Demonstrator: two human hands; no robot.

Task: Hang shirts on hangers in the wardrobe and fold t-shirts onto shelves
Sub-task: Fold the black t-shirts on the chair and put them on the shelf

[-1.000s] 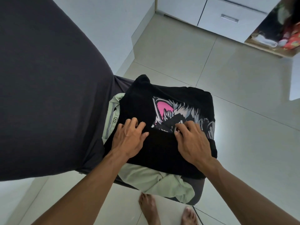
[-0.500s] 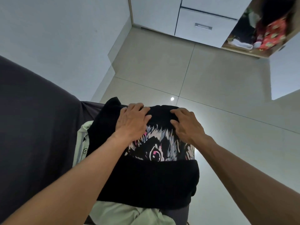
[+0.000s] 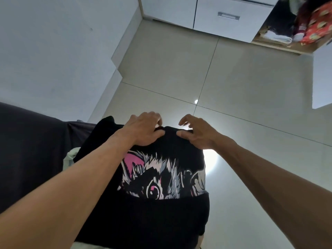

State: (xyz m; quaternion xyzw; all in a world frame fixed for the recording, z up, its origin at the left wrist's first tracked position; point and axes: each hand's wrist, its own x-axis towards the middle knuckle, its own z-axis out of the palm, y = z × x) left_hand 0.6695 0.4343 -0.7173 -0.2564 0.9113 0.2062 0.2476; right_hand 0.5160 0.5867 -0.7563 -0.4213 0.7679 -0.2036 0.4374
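A black t-shirt (image 3: 140, 218) with a pink, white and grey animal print lies partly folded in front of me, its near part doubled over the print. My left hand (image 3: 143, 132) grips the shirt's far edge, thumb on top and fingers curled over the edge. My right hand (image 3: 197, 135) is at the same edge just to the right, thumb on the cloth and fingers curled beyond it. A pale green garment (image 3: 71, 155) peeks out under the shirt's left side.
Dark grey fabric (image 3: 32, 150) covers the surface at my left. Across the tiled floor (image 3: 233, 83) stands a white wardrobe with a drawer (image 3: 228, 17). Its open compartment (image 3: 280, 44) holds a folded white cloth (image 3: 276, 37) and a red patterned garment (image 3: 316, 27).
Both hands slid from the shirt's middle to its far edge and now curl on it. The near part got folded over the print. My view tilted up toward the wardrobe.
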